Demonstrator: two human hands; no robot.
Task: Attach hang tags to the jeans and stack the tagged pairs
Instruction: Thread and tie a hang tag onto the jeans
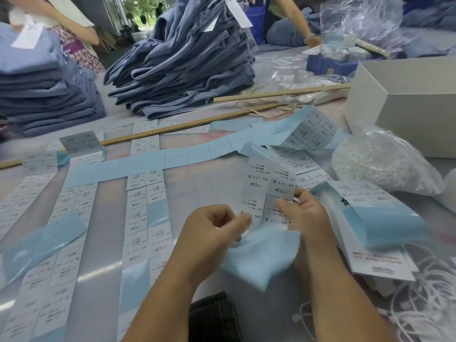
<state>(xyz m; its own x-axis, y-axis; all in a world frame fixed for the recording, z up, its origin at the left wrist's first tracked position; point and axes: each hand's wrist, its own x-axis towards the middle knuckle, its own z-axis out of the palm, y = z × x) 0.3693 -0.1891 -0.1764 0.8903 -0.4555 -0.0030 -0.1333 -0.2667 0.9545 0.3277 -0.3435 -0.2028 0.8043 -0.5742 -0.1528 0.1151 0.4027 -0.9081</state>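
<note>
My right hand holds a strip of white size labels printed "1103#" upright, thumb and fingers pinching its lower part. My left hand pinches the strip's lower left edge, where the blue backing paper hangs down blurred. More label strips lie in rows on the table to the left. A white hang tag lies at my right. Two piles of folded blue jeans with tags stand at the back: a tall one and a lower one.
Wooden rulers cross the table's middle. A white box, a bag of white strings and loose cords lie at the right. Other people stand at the far side, with a blue bin near one.
</note>
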